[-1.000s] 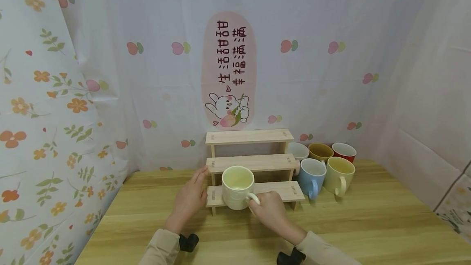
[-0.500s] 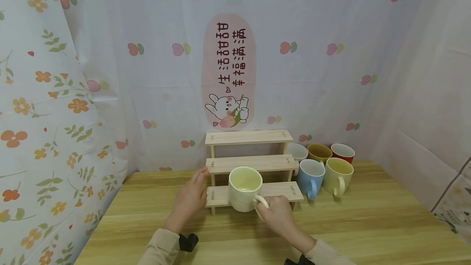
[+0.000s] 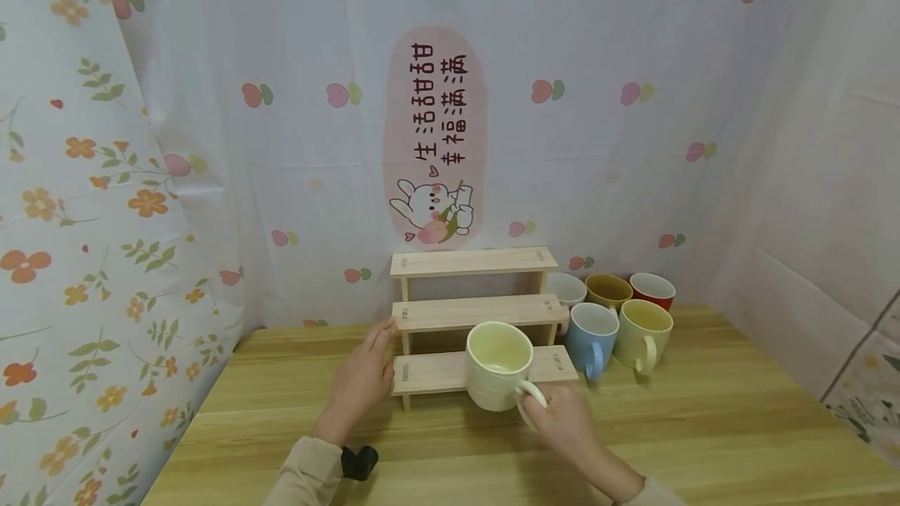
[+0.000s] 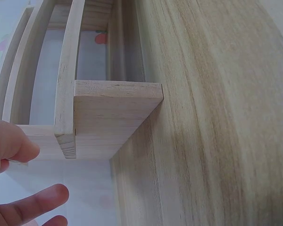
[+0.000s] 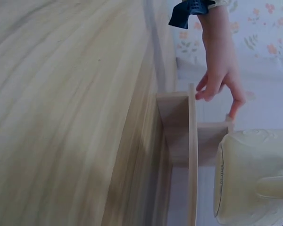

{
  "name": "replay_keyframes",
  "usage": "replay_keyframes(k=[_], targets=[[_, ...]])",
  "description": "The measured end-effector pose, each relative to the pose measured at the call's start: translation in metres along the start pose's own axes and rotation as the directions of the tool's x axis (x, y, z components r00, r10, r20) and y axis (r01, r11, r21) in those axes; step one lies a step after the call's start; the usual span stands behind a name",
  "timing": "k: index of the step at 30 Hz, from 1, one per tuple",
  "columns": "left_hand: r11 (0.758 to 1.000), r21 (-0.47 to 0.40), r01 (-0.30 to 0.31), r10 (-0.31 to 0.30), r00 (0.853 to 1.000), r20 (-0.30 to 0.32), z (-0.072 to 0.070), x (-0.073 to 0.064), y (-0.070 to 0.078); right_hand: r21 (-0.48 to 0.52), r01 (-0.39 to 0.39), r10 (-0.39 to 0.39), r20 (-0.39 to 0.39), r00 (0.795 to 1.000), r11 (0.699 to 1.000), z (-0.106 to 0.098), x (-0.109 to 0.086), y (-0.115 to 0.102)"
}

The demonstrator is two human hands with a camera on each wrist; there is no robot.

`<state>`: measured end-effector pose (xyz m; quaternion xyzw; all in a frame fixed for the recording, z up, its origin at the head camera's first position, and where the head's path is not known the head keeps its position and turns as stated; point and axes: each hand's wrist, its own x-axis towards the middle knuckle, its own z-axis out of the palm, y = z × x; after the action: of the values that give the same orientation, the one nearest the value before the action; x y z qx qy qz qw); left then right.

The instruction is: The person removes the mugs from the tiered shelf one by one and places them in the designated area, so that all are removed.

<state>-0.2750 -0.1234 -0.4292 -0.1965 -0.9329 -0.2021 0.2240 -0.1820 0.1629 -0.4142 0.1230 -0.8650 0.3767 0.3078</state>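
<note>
A cream mug (image 3: 492,373), its pale green-yellow inside showing, is held in front of the lowest tier of a three-tier wooden shelf (image 3: 436,373). My right hand (image 3: 571,422) grips its handle from the right. Up close in the right wrist view, the mug (image 5: 252,176) has a raised pattern on its side, and only a sliver of the gripping hand shows. My left hand (image 3: 362,377) touches the left end of the middle tier with its fingertips. Seen from the left wrist, the left hand's fingers (image 4: 35,200) are spread beside the shelf end (image 4: 118,89).
Right of the shelf stand a blue mug (image 3: 594,334), a yellow mug (image 3: 636,338), a brown mug (image 3: 606,287), a red mug (image 3: 664,297) and a whitish mug (image 3: 566,287) partly hidden. All rest on the wooden table (image 3: 703,412). A patterned cloth (image 3: 302,162) hangs close behind.
My right hand has carried the cream mug to the right along the front of the lowest tier and slightly toward me. The left hand stays at the shelf's left end.
</note>
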Motion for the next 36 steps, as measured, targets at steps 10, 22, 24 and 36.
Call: replay_keyframes(k=[10, 22, 24, 36], targets=[[1.000, 0.011, 0.007, -0.007, 1.000, 0.008, 0.000, -0.003, -0.002, -0.028, -0.104, 0.104, -0.013, 0.995, 0.994, -0.025, -0.011, 0.018], [1.000, 0.008, 0.011, -0.011, 1.000, 0.002, -0.001, -0.005, -0.001, -0.098, -0.062, 0.051, -0.112, 0.992, 0.993, -0.058, -0.024, 0.039], [1.000, 0.010, 0.011, -0.011, 1.000, 0.003, -0.001, -0.004, 0.000, -0.123, -0.066, 0.051, -0.127, 0.991, 0.990, -0.064, -0.026, 0.043], [1.000, 0.014, 0.007, -0.007, 1.000, 0.016, 0.000, 0.000, -0.001, -0.240, -0.179, 0.150, -0.133, 0.980, 0.954, -0.084, -0.038, 0.061]])
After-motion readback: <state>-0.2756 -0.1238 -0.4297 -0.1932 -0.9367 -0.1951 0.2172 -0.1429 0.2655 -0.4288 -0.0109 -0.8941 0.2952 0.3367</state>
